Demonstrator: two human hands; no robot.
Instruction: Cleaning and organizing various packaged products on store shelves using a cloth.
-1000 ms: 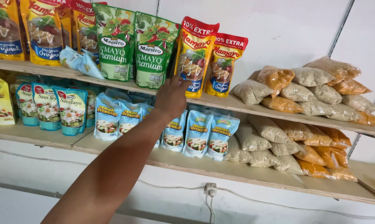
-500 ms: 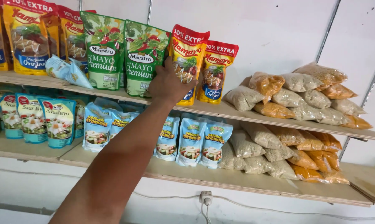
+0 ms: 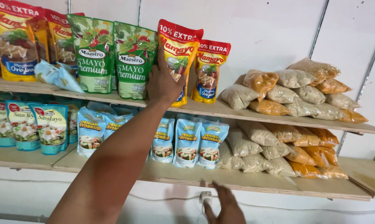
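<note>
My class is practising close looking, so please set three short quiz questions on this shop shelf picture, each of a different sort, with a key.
1. True or false: the right hand holds a blue packet.
2. Multiple choice: the left hand is on a pouch that is A green, B white, C yellow and red.
3. Fill in: the clear bags of grain lie stacked at the ___ end of both shelves.

Key: 1 false, it is open and holds nothing, below the lower shelf; 2 C; 3 right.
</note>
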